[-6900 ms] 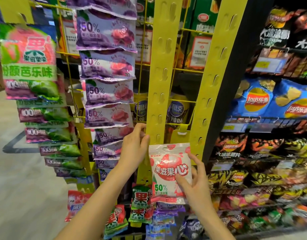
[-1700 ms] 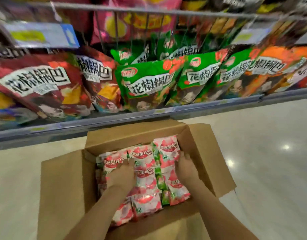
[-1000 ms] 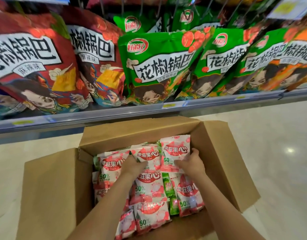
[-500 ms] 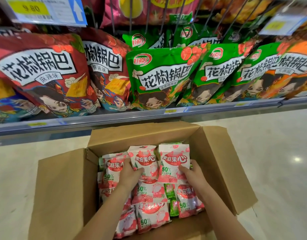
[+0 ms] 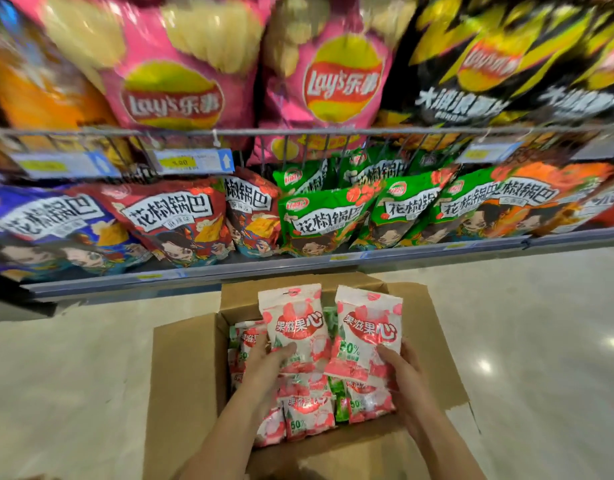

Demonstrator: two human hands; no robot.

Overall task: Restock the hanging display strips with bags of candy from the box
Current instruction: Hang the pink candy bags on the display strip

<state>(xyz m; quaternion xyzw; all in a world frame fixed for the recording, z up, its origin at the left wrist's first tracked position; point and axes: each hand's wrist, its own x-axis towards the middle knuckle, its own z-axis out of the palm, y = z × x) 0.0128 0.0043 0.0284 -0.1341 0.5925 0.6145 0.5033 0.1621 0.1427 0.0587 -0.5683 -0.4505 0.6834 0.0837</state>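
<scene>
Both hands are lifting stock out of the box [image 5: 184, 382] on the floor — left hand [image 5: 264, 367] is pinching one candy bag [image 5: 293, 327], right hand [image 5: 400, 370] is gripping a second bag [image 5: 367, 332], both upright above the pile. Probably best keeping the top hang-holes free and facing forward — strips aren't in view.

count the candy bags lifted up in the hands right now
2. One candy bag in the left hand, one candy bag in the right hand, both above the box. More lie inside.
</scene>
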